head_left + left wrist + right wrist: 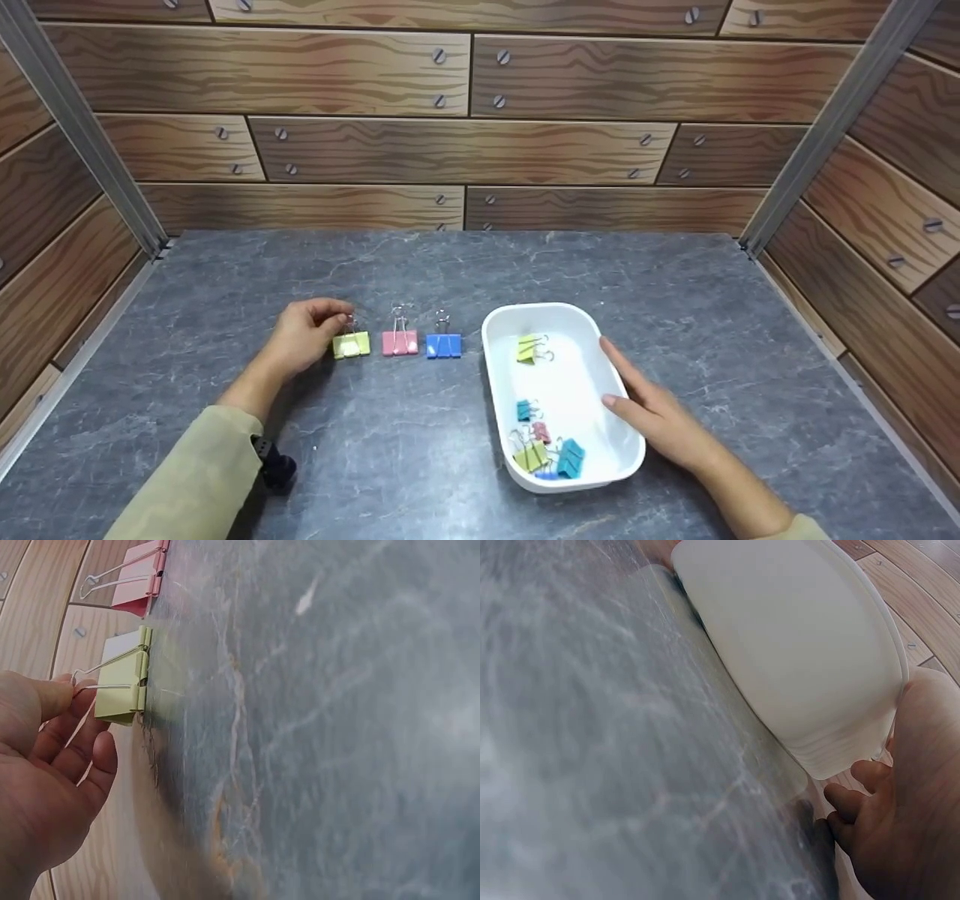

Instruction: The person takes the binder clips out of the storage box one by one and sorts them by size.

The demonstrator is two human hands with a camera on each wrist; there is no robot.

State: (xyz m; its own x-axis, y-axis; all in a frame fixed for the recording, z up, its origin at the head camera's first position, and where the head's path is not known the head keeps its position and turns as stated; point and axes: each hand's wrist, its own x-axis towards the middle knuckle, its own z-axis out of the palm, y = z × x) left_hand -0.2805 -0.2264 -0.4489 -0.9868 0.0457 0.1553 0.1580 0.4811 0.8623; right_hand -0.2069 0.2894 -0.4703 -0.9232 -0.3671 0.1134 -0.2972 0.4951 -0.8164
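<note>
In the head view my left hand (304, 334) pinches the wire handles of a yellow-green binder clip (351, 345) between thumb and forefinger. The left wrist view shows this clip (120, 690) with its spine edge down at the grey tabletop. To its right stand a pink binder clip (400, 343) and a blue binder clip (444, 346), handles up. My right hand (664, 420) grips the right side of a white plastic box (491, 390), thumb over the rim. From the right wrist, the outer wall of the box (795, 645) shows, with curled fingers (844, 802) beside its end.
Inside the box, a yellow binder clip (528, 349) lies toward the far end. Several others cluster at the near end, among them a large teal clip (571, 459) and a small teal clip (523, 410). Wood-patterned walls (360, 150) enclose the marbled grey table (390, 450).
</note>
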